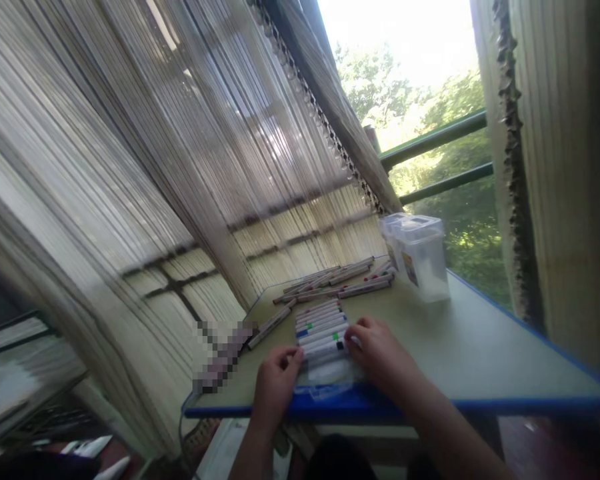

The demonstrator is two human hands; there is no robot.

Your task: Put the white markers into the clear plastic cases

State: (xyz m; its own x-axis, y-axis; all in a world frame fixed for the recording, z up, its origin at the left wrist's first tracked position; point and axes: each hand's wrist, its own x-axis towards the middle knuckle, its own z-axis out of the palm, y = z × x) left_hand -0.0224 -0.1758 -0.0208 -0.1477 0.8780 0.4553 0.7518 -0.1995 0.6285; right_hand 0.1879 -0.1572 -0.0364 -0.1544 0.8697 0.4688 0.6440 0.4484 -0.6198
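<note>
Several white marker pens (323,323) lie side by side in a row on the table, showing blue, green and red marks near their ends. At the near end of this row is a marker with a black band (323,350). My left hand (276,379) is closed in a pinch at its left end, and my right hand (377,345) pinches its right end. Beneath the near markers a clear plastic sleeve (327,372) reaches toward the table's front edge. The fingertips are partly blurred.
More loose markers (330,283) are heaped at the back of the table (475,353), which has a blue edge. A clear plastic box (423,257) stands at the back right. A pixelated object (225,360) lies at the left edge. String curtains (180,133) hang behind.
</note>
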